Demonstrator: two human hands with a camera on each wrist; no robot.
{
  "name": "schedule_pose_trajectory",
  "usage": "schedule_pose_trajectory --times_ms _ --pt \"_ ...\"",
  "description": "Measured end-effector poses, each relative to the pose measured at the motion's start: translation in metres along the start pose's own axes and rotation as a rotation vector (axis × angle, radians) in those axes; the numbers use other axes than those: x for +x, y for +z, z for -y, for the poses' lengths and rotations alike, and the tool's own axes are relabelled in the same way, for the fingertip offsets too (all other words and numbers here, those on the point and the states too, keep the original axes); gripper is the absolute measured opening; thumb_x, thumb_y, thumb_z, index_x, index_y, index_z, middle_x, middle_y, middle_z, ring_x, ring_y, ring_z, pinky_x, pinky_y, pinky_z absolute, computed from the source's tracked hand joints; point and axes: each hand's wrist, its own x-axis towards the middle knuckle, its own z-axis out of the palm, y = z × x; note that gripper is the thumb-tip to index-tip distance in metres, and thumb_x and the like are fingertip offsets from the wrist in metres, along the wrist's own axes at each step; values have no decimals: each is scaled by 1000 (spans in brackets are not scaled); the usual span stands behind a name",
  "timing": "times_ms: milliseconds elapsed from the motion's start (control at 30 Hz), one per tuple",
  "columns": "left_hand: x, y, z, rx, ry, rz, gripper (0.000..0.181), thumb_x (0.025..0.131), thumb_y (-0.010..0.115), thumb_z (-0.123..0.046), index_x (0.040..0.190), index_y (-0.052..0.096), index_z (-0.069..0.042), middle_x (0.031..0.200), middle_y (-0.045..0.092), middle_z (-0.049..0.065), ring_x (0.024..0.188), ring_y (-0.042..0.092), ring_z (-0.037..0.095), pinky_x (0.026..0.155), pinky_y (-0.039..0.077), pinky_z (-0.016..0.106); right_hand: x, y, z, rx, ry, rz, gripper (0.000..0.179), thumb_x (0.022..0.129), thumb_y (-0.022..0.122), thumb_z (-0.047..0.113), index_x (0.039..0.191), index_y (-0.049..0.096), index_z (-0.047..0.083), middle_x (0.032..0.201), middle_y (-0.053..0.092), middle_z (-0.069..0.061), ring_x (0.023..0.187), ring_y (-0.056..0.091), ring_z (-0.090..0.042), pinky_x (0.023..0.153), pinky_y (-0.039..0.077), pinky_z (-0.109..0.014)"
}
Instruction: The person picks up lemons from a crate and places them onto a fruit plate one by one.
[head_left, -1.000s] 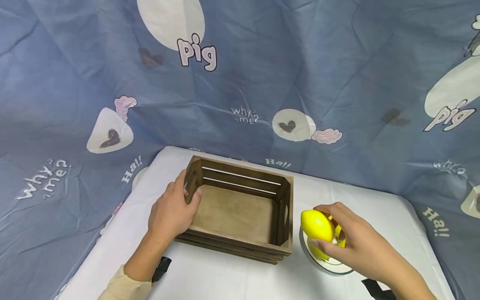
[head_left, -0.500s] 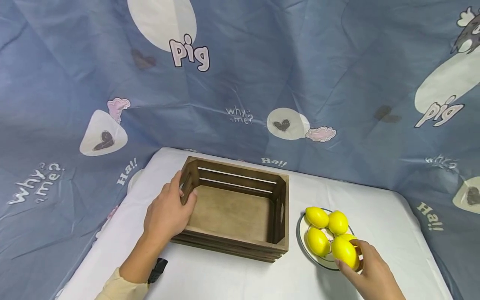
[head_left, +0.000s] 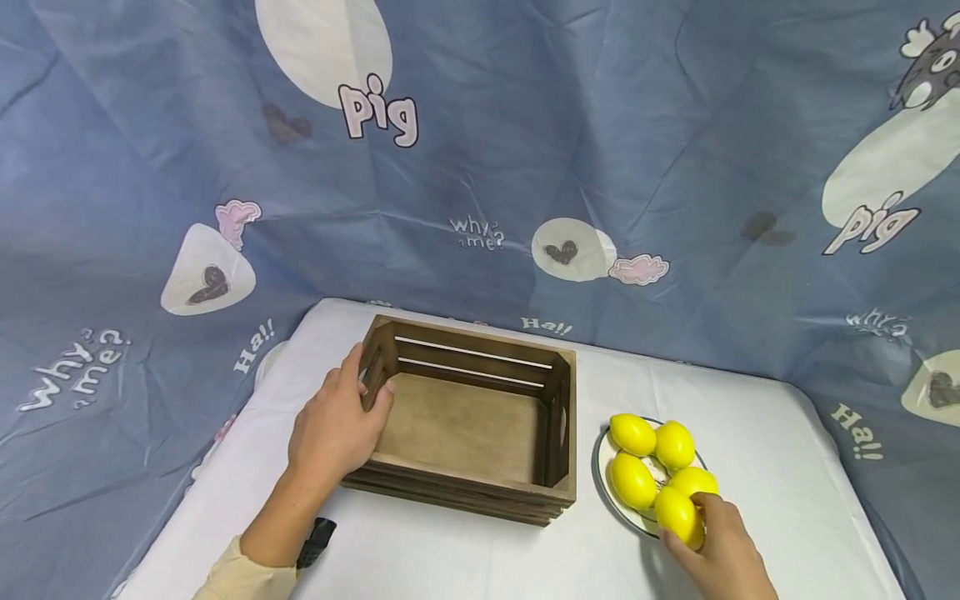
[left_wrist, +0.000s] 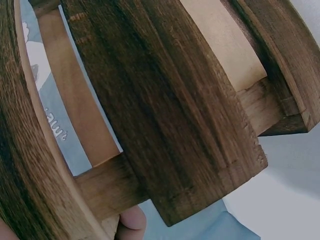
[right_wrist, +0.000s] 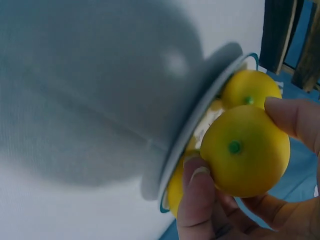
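Thumb and fingertips of my right hand (head_left: pixel 722 550) pinch a yellow lemon (head_left: pixel 677 515) at the near edge of a round white plate (head_left: pixel 636 518) with a dark rim. In the right wrist view this lemon (right_wrist: pixel 245 150) shows its green stem end, fingers around its sides. Several other lemons (head_left: pixel 632 481) lie on the plate beyond it. To the left stands a brown slatted wooden crate (head_left: pixel 465 493) with nothing in it. My left hand (head_left: pixel 333 429) grips the crate's left end, thumb inside; the left wrist view shows its slats (left_wrist: pixel 165 110) up close.
A white cloth (head_left: pixel 450 558) covers the table under crate and plate. Blue printed fabric (head_left: pixel 465 167) hangs behind the table and along its sides. The plate stands right of the crate, a short gap between them.
My right hand, holding a lemon, has moved from over the plate's crate side towards its near edge, then slightly left. My left hand keeps its grip on the crate. The head view has shifted slightly.
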Motion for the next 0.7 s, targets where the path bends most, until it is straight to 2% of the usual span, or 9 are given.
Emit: schedule_pose_trajectory --times_ms 300,433,700 --pt "0 -1 -1 -4 -15 9 77 95 39 -61 155 23 -15 101 57 7 72 57 24 58 45 42 0 15 12 -17 61 -32 80 81 75 45 127 40 -10 113 42 -30 83 50 -29 77 48 -49" --pt "0 -2 -1 -2 -10 8 78 95 36 -63 154 23 -14 100 58 8 72 58 24 58 45 43 0 19 15 -29 83 -50 81 80 76 47 126 40 -9 112 43 -30 81 50 -31 78 48 -51" --pt "-1 -3 -1 -5 -15 7 78 95 36 -63 154 23 -14 100 57 8 74 58 25 60 45 44 0 28 24 -67 37 -140 74 78 80 34 124 42 -9 111 39 -31 74 51 -30 73 49 -52"
